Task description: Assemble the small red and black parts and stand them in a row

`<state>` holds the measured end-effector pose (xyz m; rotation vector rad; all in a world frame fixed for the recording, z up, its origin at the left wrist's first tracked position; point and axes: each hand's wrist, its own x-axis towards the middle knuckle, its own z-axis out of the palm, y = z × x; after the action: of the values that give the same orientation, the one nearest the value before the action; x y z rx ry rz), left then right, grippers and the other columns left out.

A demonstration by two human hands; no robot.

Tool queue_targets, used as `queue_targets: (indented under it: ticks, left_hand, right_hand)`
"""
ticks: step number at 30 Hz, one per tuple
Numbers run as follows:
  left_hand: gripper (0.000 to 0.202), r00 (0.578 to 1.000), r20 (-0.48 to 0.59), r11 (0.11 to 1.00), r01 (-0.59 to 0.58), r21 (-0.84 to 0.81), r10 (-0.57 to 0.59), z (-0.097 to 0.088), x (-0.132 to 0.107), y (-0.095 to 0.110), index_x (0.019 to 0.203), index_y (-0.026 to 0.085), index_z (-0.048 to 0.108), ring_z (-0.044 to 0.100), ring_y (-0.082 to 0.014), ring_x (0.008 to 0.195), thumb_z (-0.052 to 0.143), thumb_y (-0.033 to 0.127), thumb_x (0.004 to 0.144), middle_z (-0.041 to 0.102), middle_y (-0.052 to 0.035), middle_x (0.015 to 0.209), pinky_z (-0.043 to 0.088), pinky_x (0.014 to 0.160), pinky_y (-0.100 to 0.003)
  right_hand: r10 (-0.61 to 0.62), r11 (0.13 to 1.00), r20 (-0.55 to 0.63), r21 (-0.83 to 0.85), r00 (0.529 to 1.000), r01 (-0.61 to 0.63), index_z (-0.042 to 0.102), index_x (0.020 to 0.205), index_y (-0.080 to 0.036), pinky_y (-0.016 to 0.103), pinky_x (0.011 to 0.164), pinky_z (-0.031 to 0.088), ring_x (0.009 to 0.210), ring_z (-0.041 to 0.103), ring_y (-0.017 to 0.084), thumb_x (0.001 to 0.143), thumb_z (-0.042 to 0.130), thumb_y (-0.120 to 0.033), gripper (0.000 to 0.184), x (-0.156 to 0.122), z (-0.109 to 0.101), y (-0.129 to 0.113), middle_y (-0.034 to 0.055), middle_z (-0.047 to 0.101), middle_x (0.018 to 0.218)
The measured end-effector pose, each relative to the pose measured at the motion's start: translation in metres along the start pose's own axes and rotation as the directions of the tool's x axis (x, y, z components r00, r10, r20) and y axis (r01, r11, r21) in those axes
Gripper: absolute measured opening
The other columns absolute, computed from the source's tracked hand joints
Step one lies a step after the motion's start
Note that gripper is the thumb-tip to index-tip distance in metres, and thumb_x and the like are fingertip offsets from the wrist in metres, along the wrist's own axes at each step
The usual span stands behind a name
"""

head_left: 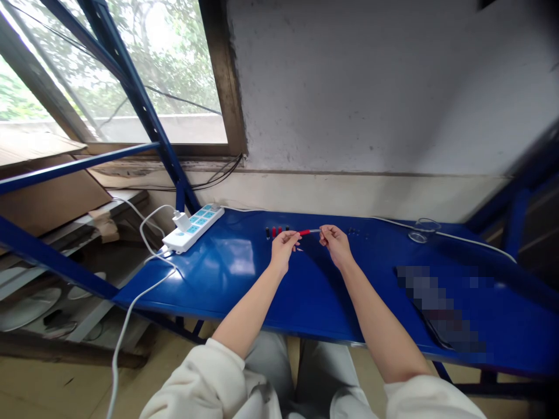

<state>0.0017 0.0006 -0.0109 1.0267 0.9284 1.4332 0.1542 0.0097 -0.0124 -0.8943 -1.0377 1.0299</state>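
Observation:
Both of my hands are raised over the blue table (244, 273), close together. My left hand (283, 244) pinches the left end of a short thin piece with a red sleeve (305, 232). My right hand (335, 240) pinches the other, clear or grey end of it. The piece spans the small gap between the two hands. Just behind my left hand, a short row of small red and black parts (276, 231) stands on the table. A few tiny dark parts (354, 231) lie to the right of my right hand.
A white power strip (194, 227) with a plug and white cable (131, 302) lies at the table's left end. A coil of clear tubing (421, 230) and a white wire lie at the back right. A blurred patch (441, 308) covers something on the right. Blue rack beams cross the left.

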Motion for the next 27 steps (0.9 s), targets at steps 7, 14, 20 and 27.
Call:
queue_targets:
  ticks: [7,14,20,27]
  left_hand:
    - [0.024,0.997,0.054,0.988,-0.07,0.136,0.063,0.004,-0.005,0.002,0.08,0.013,0.059,0.055,-0.01,0.058,0.066,0.031,0.064,0.062,-0.0041,0.068,0.041,0.048,-0.018]
    - [0.026,0.976,0.028,0.961,-0.219,0.168,0.217,0.0,-0.004,0.01,0.089,0.016,0.062,0.054,-0.0093,0.061,0.062,0.032,0.069,0.06,-0.0036,0.075,0.046,0.052,-0.02]
    - [0.024,0.957,0.056,0.917,-0.288,0.276,0.283,-0.003,-0.002,0.01,0.092,0.016,0.062,0.054,-0.0089,0.063,0.059,0.028,0.071,0.06,-0.003,0.076,0.046,0.06,-0.022]
    - [0.016,0.94,-0.256,0.964,-0.179,0.199,0.227,-0.013,0.007,0.01,0.087,0.014,0.055,0.057,-0.0111,0.068,0.051,0.023,0.074,0.059,-0.0037,0.074,0.045,0.062,-0.023]
  right_hand:
    - [-0.001,0.969,0.193,-0.241,0.981,0.049,0.053,0.079,-0.018,0.022,0.048,0.034,0.046,0.043,0.007,0.073,0.054,-0.048,0.031,-0.007,0.007,-0.007,-0.0039,0.052,0.056]
    - [-0.016,0.899,0.373,-0.401,0.928,0.177,0.053,0.089,-0.018,0.026,0.055,0.041,0.053,0.051,0.01,0.076,0.051,-0.043,0.027,-0.011,0.012,-0.004,-0.0001,0.058,0.066]
    - [-0.149,0.686,0.364,-0.632,0.92,0.361,0.058,0.079,-0.019,0.027,0.06,0.042,0.061,0.052,0.012,0.074,0.053,-0.033,0.016,-0.008,0.018,0.003,0.0022,0.057,0.07]
    - [0.058,0.695,0.233,-0.707,0.971,0.128,0.055,0.071,-0.018,0.023,0.055,0.042,0.056,0.055,0.012,0.067,0.052,-0.018,0.005,0.005,0.029,0.02,0.0003,0.059,0.062]
